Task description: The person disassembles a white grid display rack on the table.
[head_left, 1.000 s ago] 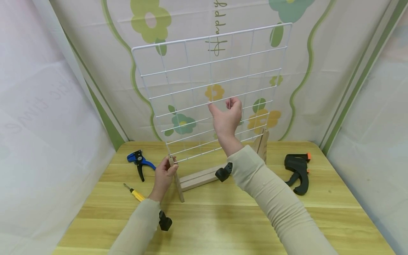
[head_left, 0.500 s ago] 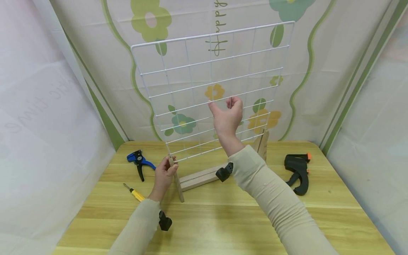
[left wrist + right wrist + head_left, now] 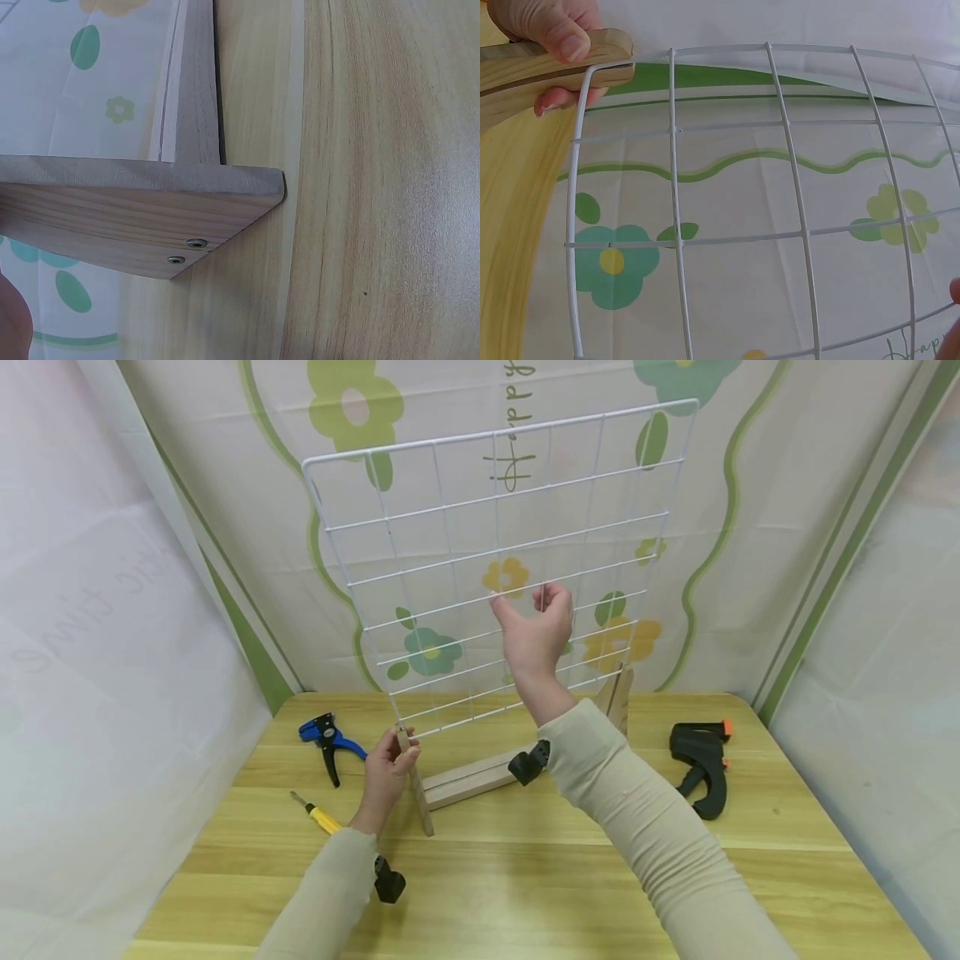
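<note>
A white wire grid panel [image 3: 435, 441] stands tilted above a wooden frame. My right hand [image 3: 536, 639] holds it near the middle, thumb and fingers on the wires; only a sliver of that hand [image 3: 950, 334] shows in the right wrist view. With my left hand [image 3: 384, 785] I grip the top of the frame's left upright [image 3: 421, 795]. In the right wrist view this upright [image 3: 525, 75] has a groove, and the grid's lower left corner lies against its end. The left wrist view shows two metal bolts [image 3: 196, 243] in the upright's [image 3: 112, 214] outer face.
A grooved crossbar [image 3: 468, 783] joins the left upright to the right upright [image 3: 619, 702]. Blue-and-black wire strippers [image 3: 328, 745] and a yellow-handled screwdriver [image 3: 323, 818] lie left on the wooden table [image 3: 525, 893]. A black clamp [image 3: 700, 768] lies right. A printed cloth [image 3: 442, 402] hangs behind.
The wire grid has risen slightly, its top edge moving up in the head view, and my right hand has shifted up a little with it. My left hand and the wooden frame stay put.
</note>
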